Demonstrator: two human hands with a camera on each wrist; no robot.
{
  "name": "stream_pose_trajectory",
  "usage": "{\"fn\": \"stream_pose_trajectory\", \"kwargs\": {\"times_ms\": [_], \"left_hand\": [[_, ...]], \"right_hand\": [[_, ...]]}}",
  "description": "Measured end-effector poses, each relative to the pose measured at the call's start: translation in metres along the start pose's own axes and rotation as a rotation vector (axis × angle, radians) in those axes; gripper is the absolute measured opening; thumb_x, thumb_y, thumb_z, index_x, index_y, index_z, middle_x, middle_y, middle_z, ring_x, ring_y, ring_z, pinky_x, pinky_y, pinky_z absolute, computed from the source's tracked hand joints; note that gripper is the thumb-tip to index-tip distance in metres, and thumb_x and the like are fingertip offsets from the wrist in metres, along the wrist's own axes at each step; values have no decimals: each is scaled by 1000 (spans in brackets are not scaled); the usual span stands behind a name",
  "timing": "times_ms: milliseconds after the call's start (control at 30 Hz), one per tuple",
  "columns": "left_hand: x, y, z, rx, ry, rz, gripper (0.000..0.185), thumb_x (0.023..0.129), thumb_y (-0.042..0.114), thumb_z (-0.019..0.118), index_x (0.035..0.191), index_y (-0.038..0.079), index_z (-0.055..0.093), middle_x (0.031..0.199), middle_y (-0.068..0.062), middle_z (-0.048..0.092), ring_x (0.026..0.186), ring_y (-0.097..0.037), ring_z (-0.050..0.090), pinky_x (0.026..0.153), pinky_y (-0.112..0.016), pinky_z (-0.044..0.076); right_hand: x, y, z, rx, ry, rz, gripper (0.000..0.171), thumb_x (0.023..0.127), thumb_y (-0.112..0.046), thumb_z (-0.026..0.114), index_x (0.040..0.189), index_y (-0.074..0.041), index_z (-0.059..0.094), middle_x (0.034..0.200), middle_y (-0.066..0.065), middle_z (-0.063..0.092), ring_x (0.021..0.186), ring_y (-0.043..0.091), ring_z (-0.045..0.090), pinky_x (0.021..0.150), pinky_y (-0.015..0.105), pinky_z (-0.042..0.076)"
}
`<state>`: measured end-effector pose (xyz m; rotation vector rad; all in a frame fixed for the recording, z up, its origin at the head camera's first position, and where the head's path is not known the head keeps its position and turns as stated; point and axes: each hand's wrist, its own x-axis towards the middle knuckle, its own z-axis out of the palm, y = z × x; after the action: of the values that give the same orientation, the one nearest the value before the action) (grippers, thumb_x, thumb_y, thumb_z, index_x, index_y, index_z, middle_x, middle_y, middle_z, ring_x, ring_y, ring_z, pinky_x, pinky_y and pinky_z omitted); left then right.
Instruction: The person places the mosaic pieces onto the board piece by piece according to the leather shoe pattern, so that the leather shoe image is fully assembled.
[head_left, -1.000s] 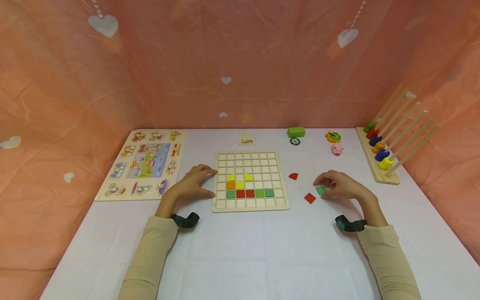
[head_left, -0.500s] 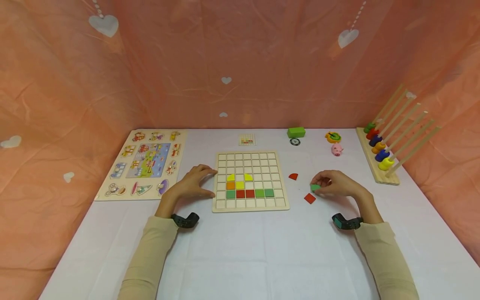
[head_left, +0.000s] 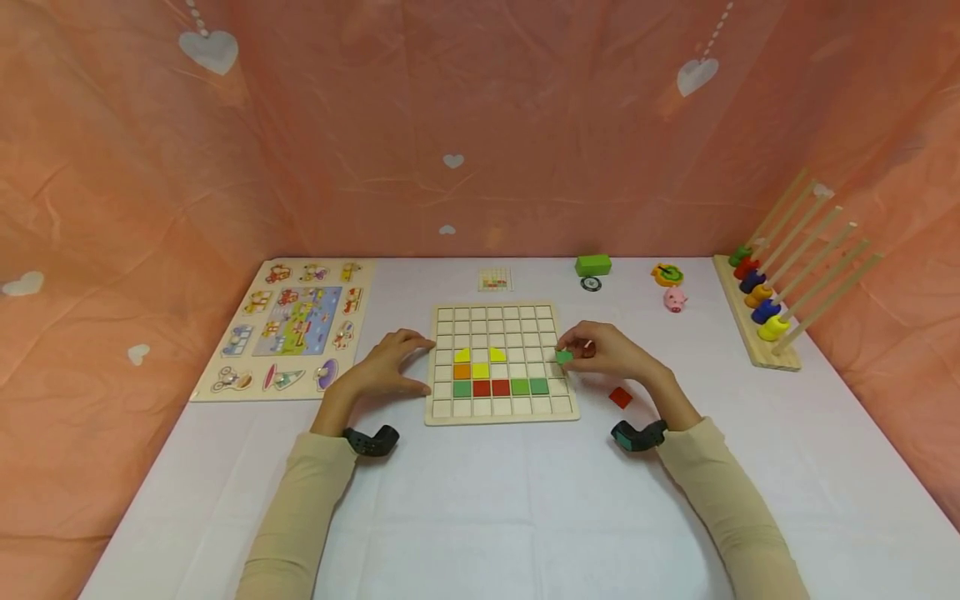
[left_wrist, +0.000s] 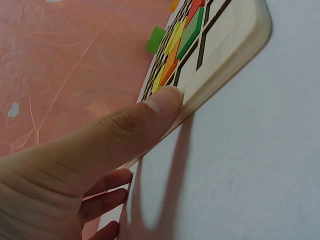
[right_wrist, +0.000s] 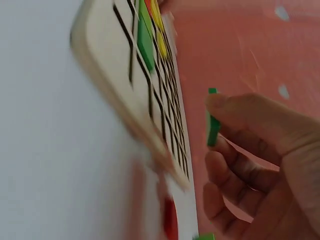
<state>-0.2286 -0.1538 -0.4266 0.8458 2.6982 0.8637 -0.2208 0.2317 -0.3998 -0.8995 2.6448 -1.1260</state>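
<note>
Pinching a small green tile (head_left: 564, 357) between thumb and fingers, your right hand (head_left: 607, 352) hovers at the 3 o'clock edge of the wooden grid board (head_left: 501, 414); the tile sits over the board's right column, seemingly just above it, though the right wrist view is blurred so contact is hard to call. Your left hand (head_left: 382, 369) lies relaxed at the board's 9 o'clock edge, thumb (left_wrist: 150, 112) pressed on the rim, fingers gripping nothing. Yellow, orange, red and green tiles already fill cells in the lower middle rows. A red square tile (head_left: 620, 397) lies on the table at 4 o'clock from the board, near your right wrist. An animal peg puzzle (head_left: 292, 327) lies well off at 9 o'clock.
</note>
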Motion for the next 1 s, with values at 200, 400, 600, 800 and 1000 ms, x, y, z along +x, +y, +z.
{"fn": "stream_pose_trajectory", "kwargs": {"times_ms": [200,400,600,800,1000], "left_hand": [[0,0,-1,-2,2,8,75,71,30,80,134,7,49,136,-19,40,125,-35,34,106,-52,26],[0,-1,0,-3,5,9,75,70,30,81,134,7,49,135,-18,40,125,-35,34,106,-52,26],[-1,0,0,2,2,1,74,71,30,80,134,7,49,136,-19,40,126,-35,33,107,-52,26],[0,0,-1,1,1,8,74,71,29,80,134,6,49,136,-19,40,125,-35,34,106,-52,26],[0,1,-1,4,3,9,74,71,29,80,133,6,49,135,-19,40,124,-36,35,106,-52,27]], "right_hand": [[24,-15,26,14,-7,-29,27,75,-12,77,99,-6,66,88,2,62,74,15,52,65,23,46],[40,-23,48,-22,-32,-79,21,76,-15,77,92,-8,66,88,0,62,75,14,52,66,23,47],[48,-25,61,-64,-43,-99,15,78,-18,76,88,-11,67,85,-2,60,75,12,50,66,22,45],[51,-26,67,-53,-23,-105,12,78,-18,76,84,-11,68,84,-3,60,75,11,51,66,21,46],[52,-28,69,-92,-34,-109,8,80,-18,74,83,-12,70,85,-4,62,78,10,52,70,23,47]]}}
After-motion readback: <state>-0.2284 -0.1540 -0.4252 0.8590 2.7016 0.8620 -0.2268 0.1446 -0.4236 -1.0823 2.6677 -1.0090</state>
